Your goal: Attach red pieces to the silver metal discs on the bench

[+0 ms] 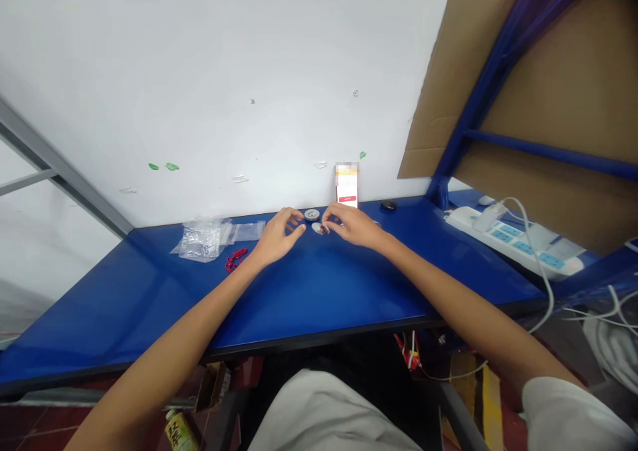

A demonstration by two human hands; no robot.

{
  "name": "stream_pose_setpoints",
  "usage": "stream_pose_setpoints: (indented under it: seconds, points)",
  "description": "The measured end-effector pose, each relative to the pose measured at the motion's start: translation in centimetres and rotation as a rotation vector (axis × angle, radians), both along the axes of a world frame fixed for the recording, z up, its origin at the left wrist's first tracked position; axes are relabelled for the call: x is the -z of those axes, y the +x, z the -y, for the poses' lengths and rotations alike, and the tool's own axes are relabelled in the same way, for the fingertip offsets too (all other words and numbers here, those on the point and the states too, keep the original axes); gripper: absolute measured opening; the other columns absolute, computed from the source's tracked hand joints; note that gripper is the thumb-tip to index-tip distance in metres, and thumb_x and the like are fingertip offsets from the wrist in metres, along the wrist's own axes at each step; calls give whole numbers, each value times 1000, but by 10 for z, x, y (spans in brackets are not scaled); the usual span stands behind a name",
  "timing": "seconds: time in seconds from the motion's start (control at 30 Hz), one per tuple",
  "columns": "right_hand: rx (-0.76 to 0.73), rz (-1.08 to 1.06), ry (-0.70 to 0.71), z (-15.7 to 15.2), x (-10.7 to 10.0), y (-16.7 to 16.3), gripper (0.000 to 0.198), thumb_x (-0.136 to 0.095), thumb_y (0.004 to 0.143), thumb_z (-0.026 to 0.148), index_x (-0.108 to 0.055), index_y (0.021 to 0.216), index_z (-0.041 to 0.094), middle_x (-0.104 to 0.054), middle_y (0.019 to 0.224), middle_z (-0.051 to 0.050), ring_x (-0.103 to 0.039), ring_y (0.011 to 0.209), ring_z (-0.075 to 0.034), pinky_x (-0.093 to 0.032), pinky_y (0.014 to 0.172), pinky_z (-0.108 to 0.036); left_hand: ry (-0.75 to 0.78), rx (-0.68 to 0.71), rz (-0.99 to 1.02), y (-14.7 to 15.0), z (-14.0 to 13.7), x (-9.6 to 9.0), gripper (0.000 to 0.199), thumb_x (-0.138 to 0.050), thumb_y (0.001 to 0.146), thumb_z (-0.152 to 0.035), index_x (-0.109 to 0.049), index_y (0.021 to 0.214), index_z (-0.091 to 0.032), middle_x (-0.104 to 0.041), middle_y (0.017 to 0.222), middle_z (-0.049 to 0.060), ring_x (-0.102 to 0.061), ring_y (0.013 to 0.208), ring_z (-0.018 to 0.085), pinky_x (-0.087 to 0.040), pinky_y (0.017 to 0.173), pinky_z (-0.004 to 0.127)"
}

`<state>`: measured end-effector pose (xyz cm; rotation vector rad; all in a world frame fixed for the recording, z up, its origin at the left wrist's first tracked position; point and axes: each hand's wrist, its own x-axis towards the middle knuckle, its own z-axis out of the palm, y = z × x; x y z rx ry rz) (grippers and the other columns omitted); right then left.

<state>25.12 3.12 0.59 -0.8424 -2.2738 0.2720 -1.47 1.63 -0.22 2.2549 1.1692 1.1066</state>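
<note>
My left hand (280, 236) hovers over the desk with its thumb and fingers spread, nothing between them. Opposite it, my right hand (353, 226) is closed in a pinch on a small, dark, shiny piece (325, 228), too small to name. Just below these fingertips a flat whitish disc (316, 228) shows, partly hidden by the right hand. Between the hands and a little farther back lies a round grey disc-shaped part (312, 215). Behind my right hand a phone (347, 185) with a lit screen leans upright against the wall.
Clear plastic bags (200, 238) and a bundle of red cord (235, 260) lie left on the blue desk (319, 298). A black round lid-like thing (389, 205) sits at the back right. A white power strip (513, 240) with a cable stands at the right end.
</note>
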Motion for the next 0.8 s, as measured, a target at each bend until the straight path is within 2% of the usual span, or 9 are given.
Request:
stream_pose_setpoints:
  seconds: [0.17,0.33,0.47,0.63,0.8]
  points:
    - [15,-93,-212,-12,-10,20,10,-64,96,27,-71,94,20,-79,94,-5,-72,84,-20,-54,75,-30,17,-45,-38,-3,-4,1,22,-62,97,-31,-62,117,-21,-71,119,9,-69,102,23,-56,90,38]
    - [76,-71,-226,-24,-3,36,7,-65,93,24,-70,95,20,-79,89,-4,-72,82,-19,-53,74,-29,12,-46,-48,-7,-8,2,23,-61,97,-30,-61,119,-20,-71,119,10,-70,101,22,-56,88,37]
    - [122,63,-241,-29,-10,54,10,-65,92,24,-72,97,20,-79,90,-4,-71,81,-19,-50,71,-27,37,-52,-84,-14,-9,-6,25,-58,98,-30,-59,121,-21,-74,109,7,-70,98,21,-55,88,36]
    - [171,208,-214,-32,-26,76,11,-65,88,23,-75,93,20,-79,88,-3,-68,78,-18,-47,70,-27,57,-148,-156,-24,-5,-22,25,-57,99,-32,-60,123,-24,-76,97,3,-70,86,21,-52,82,35]
    - [209,343,-412,-31,-24,81,12,-67,82,20,-76,90,20,-78,82,-1,-67,66,-17,-45,62,-27,44,-163,-248,-28,-6,-27,23,-54,99,-31,-65,117,-22,-77,96,5,-70,84,21,-51,80,34]
